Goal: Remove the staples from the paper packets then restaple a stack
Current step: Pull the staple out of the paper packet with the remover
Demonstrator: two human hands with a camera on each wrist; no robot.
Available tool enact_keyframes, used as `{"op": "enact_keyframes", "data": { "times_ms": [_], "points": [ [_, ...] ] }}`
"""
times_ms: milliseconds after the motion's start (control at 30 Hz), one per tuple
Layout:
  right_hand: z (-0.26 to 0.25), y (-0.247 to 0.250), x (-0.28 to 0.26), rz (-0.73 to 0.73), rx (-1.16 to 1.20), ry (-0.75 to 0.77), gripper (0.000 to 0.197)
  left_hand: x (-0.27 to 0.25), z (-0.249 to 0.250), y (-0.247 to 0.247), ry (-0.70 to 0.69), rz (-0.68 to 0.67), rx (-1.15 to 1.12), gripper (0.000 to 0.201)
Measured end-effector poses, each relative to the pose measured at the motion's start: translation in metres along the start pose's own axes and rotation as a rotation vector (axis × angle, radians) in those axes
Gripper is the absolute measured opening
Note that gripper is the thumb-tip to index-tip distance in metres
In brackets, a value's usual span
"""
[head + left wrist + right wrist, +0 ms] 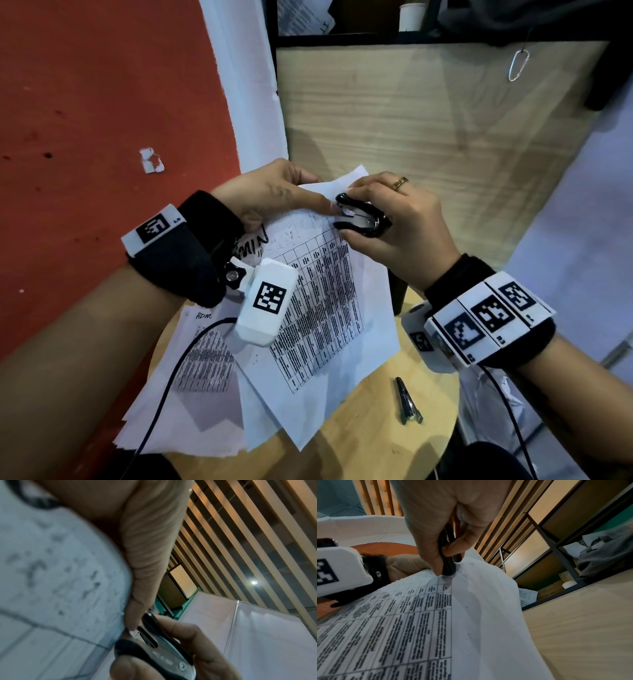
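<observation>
The right hand [394, 219] squeezes a black staple remover [359, 217] with shiny metal claws, thumb and fingers curled round it, claws pointing left into the top corner of a thin white paper packet [325, 301] printed with a dense table. The left hand [270, 197] pinches that corner, thumb on top. The packet's long side runs toward the person, over loose sheets [191, 383] on a round wooden table [411, 442]. A slim metal tool [407, 402], perhaps a stapler, lies nearby.
</observation>
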State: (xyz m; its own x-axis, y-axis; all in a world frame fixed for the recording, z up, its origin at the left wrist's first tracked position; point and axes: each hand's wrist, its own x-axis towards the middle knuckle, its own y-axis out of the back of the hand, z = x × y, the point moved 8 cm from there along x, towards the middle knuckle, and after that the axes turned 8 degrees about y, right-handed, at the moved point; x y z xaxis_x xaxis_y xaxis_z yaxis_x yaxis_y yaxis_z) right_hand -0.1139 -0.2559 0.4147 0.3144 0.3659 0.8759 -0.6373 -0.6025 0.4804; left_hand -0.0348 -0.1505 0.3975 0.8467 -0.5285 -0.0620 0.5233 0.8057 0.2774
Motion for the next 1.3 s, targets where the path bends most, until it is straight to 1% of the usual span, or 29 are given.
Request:
{"op": "enact_keyframes", "data": {
  "times_ms": [167,200,267,333,367,433,467,533,567,633,667,700,733,800,867,933,967,1000,1067,1133,1200,1300],
  "points": [
    [-0.005,-0.002,0.001,-0.041,-0.063,0.038,0.030,-0.002,0.002,0.000,-0.023,0.022,0.016,0.015],
    [-0.005,-0.003,0.002,-0.052,-0.066,0.029,0.032,-0.002,0.002,0.000,-0.026,0.028,0.021,0.016],
    [0.000,-0.001,0.001,-0.036,-0.045,-0.040,0.036,-0.001,-0.001,0.000,-0.014,0.030,0.016,0.017],
    [0.009,0.007,-0.006,0.064,0.048,-0.166,0.039,-0.001,-0.005,0.003,0.001,0.028,-0.023,0.009],
    [0.017,0.010,-0.012,0.126,0.155,-0.272,0.041,-0.002,-0.006,0.004,0.008,0.028,-0.039,0.008],
    [0.036,0.005,-0.027,0.230,0.516,-0.552,0.049,-0.002,-0.009,0.005,0.008,0.021,-0.037,0.011],
    [0.040,-0.002,-0.035,0.267,0.692,-0.670,0.045,-0.002,-0.010,0.004,0.002,0.012,-0.029,0.015],
    [0.046,-0.010,-0.041,0.343,0.881,-0.813,0.014,-0.002,-0.011,0.000,0.002,-0.012,-0.027,0.021],
    [0.049,-0.013,-0.043,0.385,0.940,-0.876,0.012,-0.002,-0.012,-0.001,0.011,-0.018,-0.044,0.023],
    [0.049,-0.021,-0.044,0.420,1.064,-0.960,0.026,-0.002,-0.015,-0.004,0.037,-0.029,-0.100,0.020],
    [0.046,-0.025,-0.042,0.419,1.106,-0.973,0.032,-0.002,-0.015,-0.005,0.041,-0.033,-0.125,0.016],
    [0.044,-0.027,-0.039,0.397,1.112,-0.957,0.038,-0.002,-0.015,-0.006,0.038,-0.033,-0.141,0.013],
    [0.042,-0.028,-0.035,0.356,1.055,-0.913,0.044,-0.002,-0.014,-0.007,0.031,-0.032,-0.144,0.011],
    [0.038,-0.024,-0.028,0.260,0.762,-0.776,0.049,0.000,-0.015,-0.008,0.030,-0.029,-0.133,0.010],
    [0.032,-0.018,-0.021,0.194,0.484,-0.643,0.048,0.002,-0.017,-0.007,0.056,-0.021,-0.165,0.007],
    [0.023,-0.016,-0.016,0.143,0.330,-0.556,0.045,0.004,-0.018,-0.005,0.054,-0.002,-0.201,0.011],
    [0.021,-0.016,-0.015,0.133,0.314,-0.541,0.044,0.003,-0.018,-0.004,0.047,0.006,-0.214,0.005],
    [0.019,-0.016,-0.015,0.124,0.314,-0.536,0.043,0.003,-0.018,-0.004,0.036,0.014,-0.216,0.010],
    [0.016,-0.016,-0.013,0.114,0.256,-0.505,0.040,0.003,-0.018,-0.003,0.021,0.032,-0.212,0.027],
    [0.013,-0.015,-0.011,0.119,0.205,-0.453,0.038,0.004,-0.019,-0.002,0.016,0.055,-0.201,0.031],
    [0.011,-0.014,-0.010,0.124,0.177,-0.404,0.037,0.005,-0.018,0.000,0.010,0.089,-0.157,0.028],
    [0.004,-0.013,-0.006,0.120,0.119,-0.329,0.035,0.006,-0.016,0.003,-0.004,0.132,-0.060,0.016]
  ]
}}
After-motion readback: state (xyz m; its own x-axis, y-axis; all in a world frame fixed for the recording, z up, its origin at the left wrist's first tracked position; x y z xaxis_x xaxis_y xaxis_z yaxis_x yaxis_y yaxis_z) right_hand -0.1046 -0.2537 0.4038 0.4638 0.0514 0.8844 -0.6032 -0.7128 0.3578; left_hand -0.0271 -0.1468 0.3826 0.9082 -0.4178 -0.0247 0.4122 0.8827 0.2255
